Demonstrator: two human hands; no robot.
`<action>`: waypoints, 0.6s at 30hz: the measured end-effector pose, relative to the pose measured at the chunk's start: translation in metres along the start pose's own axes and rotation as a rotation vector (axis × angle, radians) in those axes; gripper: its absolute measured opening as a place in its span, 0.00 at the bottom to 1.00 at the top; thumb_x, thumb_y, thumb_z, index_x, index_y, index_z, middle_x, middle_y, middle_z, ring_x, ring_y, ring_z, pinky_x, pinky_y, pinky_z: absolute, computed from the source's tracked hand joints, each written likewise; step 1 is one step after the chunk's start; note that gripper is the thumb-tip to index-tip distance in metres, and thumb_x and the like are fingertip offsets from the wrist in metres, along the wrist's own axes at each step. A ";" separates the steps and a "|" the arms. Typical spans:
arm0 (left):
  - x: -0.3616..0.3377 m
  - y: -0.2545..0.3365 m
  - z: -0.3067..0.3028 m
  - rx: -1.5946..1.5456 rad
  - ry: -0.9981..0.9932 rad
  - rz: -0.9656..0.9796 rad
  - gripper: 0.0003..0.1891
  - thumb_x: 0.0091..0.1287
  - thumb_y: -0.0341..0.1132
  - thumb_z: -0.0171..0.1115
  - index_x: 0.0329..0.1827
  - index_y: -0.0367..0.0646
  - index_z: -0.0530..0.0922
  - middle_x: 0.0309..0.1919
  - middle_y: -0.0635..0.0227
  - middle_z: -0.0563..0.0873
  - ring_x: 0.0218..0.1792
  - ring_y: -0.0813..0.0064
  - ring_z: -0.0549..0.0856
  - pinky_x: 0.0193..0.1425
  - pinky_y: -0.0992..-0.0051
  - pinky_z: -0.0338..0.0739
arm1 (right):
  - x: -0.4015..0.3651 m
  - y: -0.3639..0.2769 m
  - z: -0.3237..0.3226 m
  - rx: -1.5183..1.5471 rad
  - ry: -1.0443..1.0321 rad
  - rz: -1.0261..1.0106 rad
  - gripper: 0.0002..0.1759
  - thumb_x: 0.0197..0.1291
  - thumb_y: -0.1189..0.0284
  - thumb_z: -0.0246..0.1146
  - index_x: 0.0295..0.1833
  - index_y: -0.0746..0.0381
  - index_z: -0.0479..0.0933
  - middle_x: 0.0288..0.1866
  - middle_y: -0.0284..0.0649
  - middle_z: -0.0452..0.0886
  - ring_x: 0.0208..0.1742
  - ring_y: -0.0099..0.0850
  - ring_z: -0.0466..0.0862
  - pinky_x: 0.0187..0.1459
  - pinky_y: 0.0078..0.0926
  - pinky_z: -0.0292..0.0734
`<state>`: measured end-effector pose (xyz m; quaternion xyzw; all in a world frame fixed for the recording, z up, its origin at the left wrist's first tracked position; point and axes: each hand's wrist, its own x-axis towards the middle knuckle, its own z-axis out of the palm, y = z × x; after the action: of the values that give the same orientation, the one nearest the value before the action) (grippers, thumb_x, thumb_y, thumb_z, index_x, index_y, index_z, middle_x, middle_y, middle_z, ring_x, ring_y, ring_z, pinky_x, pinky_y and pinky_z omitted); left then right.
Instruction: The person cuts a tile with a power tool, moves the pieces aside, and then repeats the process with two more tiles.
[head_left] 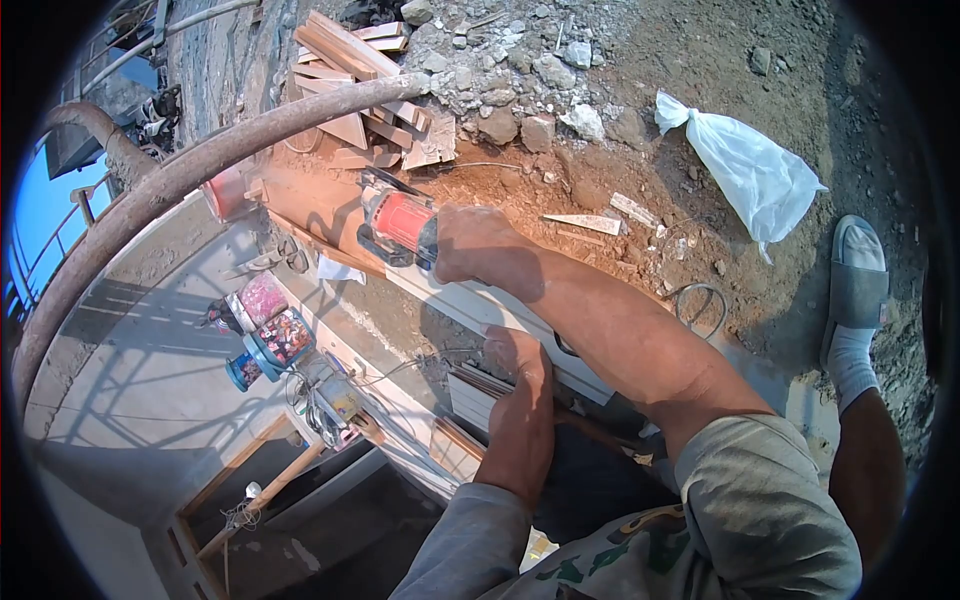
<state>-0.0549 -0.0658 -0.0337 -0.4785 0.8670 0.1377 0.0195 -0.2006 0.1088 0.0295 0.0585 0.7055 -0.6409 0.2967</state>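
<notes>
My right hand (pixel 474 243) is wrapped round the rear of a red power saw (pixel 402 218) with dark metal parts at its front. The saw rests at the far end of a long white board (pixel 590 380), which runs diagonally from in front of me. My left hand (pixel 517 352) is on the near edge of that board, fingers bent against it, lower down and left of the right hand. Just below the left hand lie stacked pale strips (pixel 470 402). Beyond the saw is an orange-brown board (pixel 335 225) covered in dust.
Wood offcuts (pixel 350 60) are heaped beside rubble (pixel 540 80). A thick curved pole (pixel 250 128) crosses the upper left. A tied white bag (pixel 745 165) lies on the dirt at right. Below left stand a blue-rimmed container (pixel 285 340), wires, and a dark opening (pixel 350 520).
</notes>
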 end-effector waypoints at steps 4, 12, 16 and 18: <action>-0.002 0.000 -0.002 0.010 0.009 0.005 0.41 0.75 0.60 0.31 0.60 0.21 0.70 0.57 0.32 0.77 0.59 0.41 0.78 0.64 0.54 0.71 | -0.001 0.001 -0.001 0.010 -0.025 -0.003 0.22 0.44 0.70 0.70 0.48 0.64 0.82 0.43 0.47 0.88 0.47 0.38 0.89 0.47 0.32 0.83; -0.005 0.005 -0.002 0.026 0.020 0.005 0.40 0.76 0.58 0.32 0.61 0.21 0.69 0.57 0.33 0.77 0.59 0.42 0.78 0.65 0.55 0.71 | -0.010 0.005 -0.002 0.023 -0.014 -0.005 0.23 0.44 0.69 0.70 0.49 0.64 0.82 0.43 0.47 0.88 0.47 0.38 0.89 0.48 0.32 0.83; -0.010 0.004 -0.003 0.033 0.025 0.009 0.39 0.76 0.58 0.32 0.62 0.21 0.69 0.58 0.33 0.77 0.59 0.43 0.78 0.65 0.55 0.71 | -0.013 0.006 -0.005 0.008 -0.030 -0.009 0.23 0.45 0.69 0.70 0.49 0.65 0.82 0.43 0.48 0.88 0.47 0.38 0.89 0.48 0.32 0.83; -0.011 0.003 -0.004 0.037 0.029 0.009 0.39 0.76 0.57 0.32 0.62 0.21 0.68 0.58 0.33 0.77 0.59 0.43 0.78 0.65 0.55 0.71 | -0.012 0.008 -0.002 0.011 -0.035 -0.018 0.23 0.45 0.69 0.70 0.49 0.65 0.81 0.43 0.48 0.87 0.47 0.38 0.89 0.48 0.32 0.83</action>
<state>-0.0514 -0.0558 -0.0277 -0.4762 0.8717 0.1149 0.0151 -0.1877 0.1161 0.0286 0.0422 0.6972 -0.6483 0.3029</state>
